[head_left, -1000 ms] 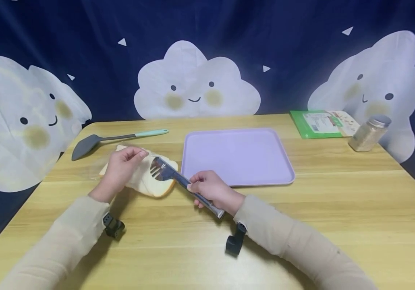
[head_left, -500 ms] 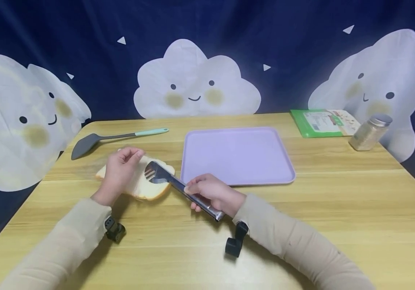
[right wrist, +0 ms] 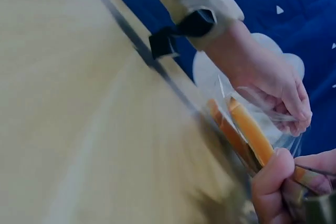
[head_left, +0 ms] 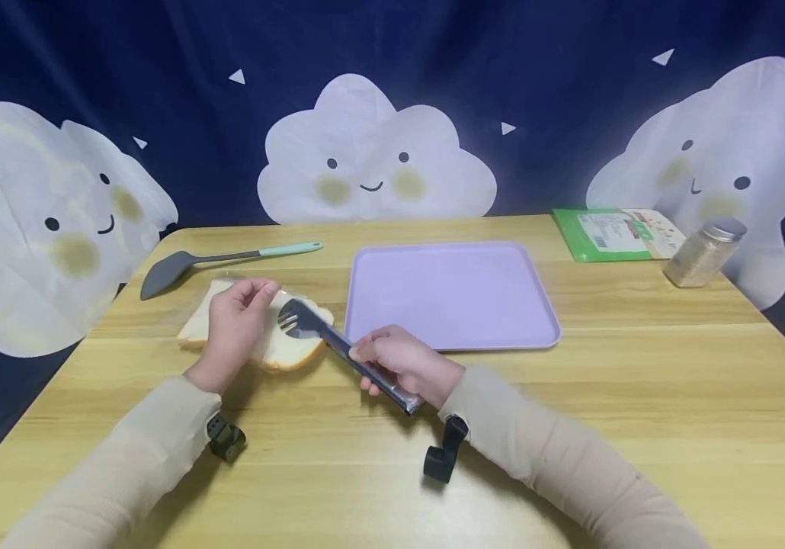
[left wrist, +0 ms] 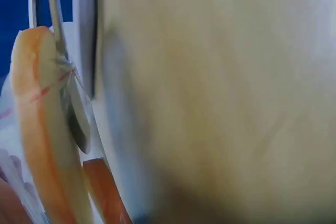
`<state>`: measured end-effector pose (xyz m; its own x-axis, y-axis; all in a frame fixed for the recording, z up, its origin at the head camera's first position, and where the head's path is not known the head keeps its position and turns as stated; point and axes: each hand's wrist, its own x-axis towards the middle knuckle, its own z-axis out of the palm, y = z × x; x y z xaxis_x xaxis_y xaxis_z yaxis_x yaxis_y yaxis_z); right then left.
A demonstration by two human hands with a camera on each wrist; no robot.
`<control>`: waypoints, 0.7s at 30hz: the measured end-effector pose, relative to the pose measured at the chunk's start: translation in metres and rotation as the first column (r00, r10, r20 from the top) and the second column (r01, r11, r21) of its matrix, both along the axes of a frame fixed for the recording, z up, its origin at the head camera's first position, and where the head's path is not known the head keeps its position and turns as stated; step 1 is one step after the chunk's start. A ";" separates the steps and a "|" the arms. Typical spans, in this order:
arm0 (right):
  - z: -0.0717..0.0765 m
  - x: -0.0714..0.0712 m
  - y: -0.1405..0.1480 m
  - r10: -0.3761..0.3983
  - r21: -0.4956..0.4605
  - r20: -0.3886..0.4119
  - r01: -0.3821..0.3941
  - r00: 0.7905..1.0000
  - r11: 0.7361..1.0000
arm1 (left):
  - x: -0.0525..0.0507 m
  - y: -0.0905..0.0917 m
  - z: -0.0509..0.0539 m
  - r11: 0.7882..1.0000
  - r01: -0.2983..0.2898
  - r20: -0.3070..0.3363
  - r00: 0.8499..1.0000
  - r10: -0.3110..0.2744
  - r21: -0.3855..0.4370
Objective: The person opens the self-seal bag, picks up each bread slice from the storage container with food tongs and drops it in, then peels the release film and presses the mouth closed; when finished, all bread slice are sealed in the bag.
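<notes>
My left hand (head_left: 235, 324) pinches a clear plastic bag (right wrist: 286, 140) above the bread. Inside the bag's mouth, metal food tongs (head_left: 329, 335) reach over a white bread slice (head_left: 289, 347), a slotted, fork-like head on its upper face. The left wrist view shows this slice (left wrist: 37, 114) standing between the two arms of the tongs, with another crusted slice (left wrist: 105, 190) close beside it. My right hand (head_left: 399, 358) grips the tongs around their middle, thumb on top. The left hand hides part of the bread in the head view.
A lilac tray (head_left: 454, 297) lies just right of the bread. Behind the bread rests a grey spatula (head_left: 228, 258) with a mint handle. Far right, a green packet (head_left: 615, 235) and a lidded jar (head_left: 704, 252) stand near the table's back edge.
The tongs and bread shift slightly left, then stay about there. More of the bread left of my left hand now shows. Both hands keep their holds.
</notes>
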<state>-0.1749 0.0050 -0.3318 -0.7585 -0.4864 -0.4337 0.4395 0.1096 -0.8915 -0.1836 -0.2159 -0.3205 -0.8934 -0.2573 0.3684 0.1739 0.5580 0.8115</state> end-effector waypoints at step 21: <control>0.005 0.002 -0.003 -0.046 -0.040 -0.037 0.045 0.998 0.998 | 0.003 -0.010 -0.008 0.999 0.037 0.111 0.993 -0.039 0.024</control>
